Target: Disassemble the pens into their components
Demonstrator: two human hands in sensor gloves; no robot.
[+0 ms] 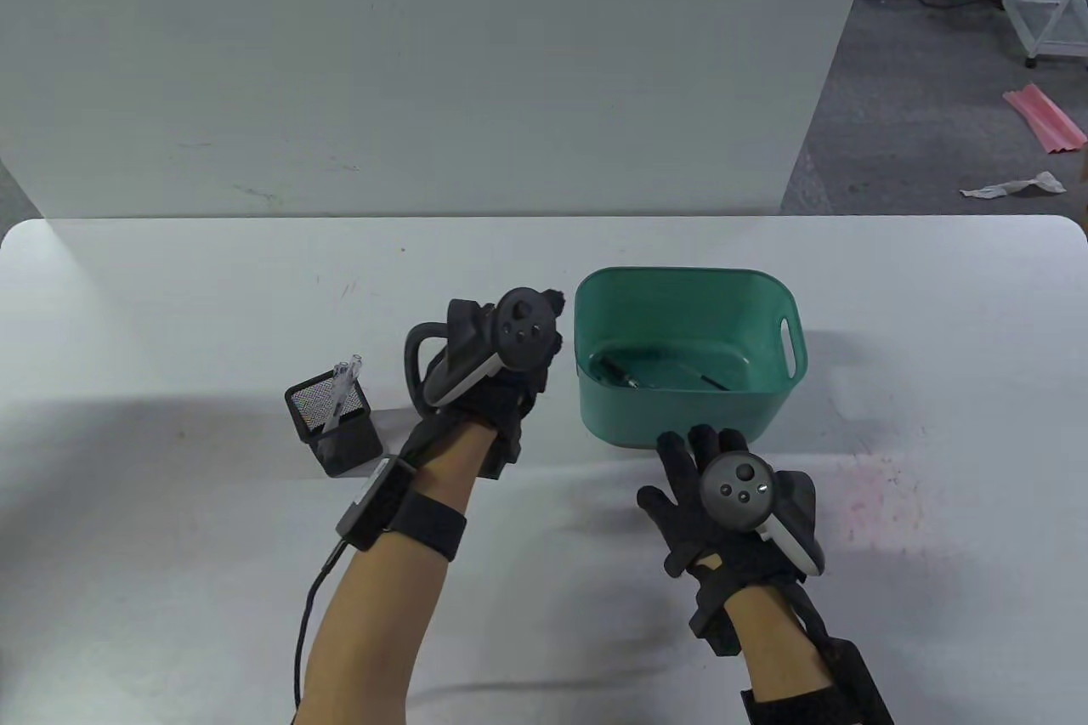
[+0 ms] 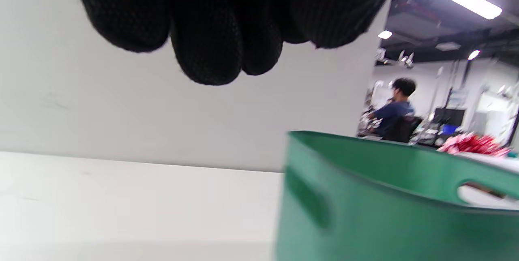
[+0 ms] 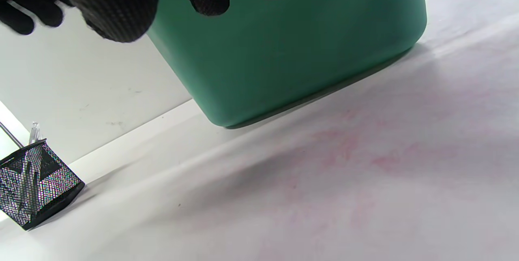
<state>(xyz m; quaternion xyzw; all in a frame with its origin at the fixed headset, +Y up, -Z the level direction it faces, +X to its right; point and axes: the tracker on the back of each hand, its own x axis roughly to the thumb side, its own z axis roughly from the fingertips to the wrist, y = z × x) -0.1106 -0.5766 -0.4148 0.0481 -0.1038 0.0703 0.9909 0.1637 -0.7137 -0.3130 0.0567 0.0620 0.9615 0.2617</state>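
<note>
No pen is held now. The left hand (image 1: 497, 372) is raised beside the green tub (image 1: 769, 406), its fingers curled on nothing visible; the right hand (image 1: 718, 504) is spread flat. Pen parts (image 1: 659, 375) are seen in the tub. Probably the clear pen (image 1: 340, 389) in the mesh cup (image 1: 336, 427) must be taken next.

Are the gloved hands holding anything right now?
The right hand is spread open above the table, holding nothing. The left hand hangs beside the green bin; its fingers show nothing in their grip, though the palm is hidden.
</note>
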